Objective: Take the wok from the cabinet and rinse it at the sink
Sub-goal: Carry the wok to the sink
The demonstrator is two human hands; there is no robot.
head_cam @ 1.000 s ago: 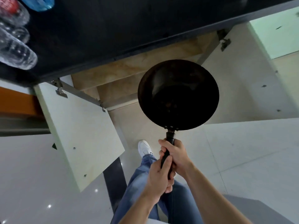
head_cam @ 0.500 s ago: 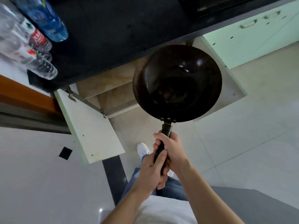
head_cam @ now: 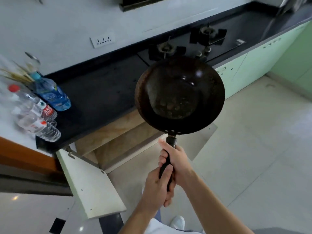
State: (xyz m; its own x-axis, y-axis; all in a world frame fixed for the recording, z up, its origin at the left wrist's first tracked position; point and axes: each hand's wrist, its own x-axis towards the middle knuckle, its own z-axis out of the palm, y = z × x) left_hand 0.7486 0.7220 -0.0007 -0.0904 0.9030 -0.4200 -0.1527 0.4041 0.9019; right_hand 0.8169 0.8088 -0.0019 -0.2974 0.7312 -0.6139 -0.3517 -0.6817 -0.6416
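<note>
A dark round wok with a black handle hangs in the air at about counter height, over the open cabinet below the black countertop. Its inside faces me and shows brown spots. My right hand grips the handle close to the bowl. My left hand grips the handle's lower end, just under the right hand. The cabinet's pale door stands swung out to the left. No sink shows clearly; a blurred metal shape lies at the far right end of the counter.
A two-burner gas hob is set in the black countertop behind the wok. Several water bottles stand at the counter's left end. Green cabinet fronts run to the right above a pale tiled floor.
The wok has come up from in front of the cabinet opening to counter height. My view has risen, so the hob, the wall and the counter's far end now show.
</note>
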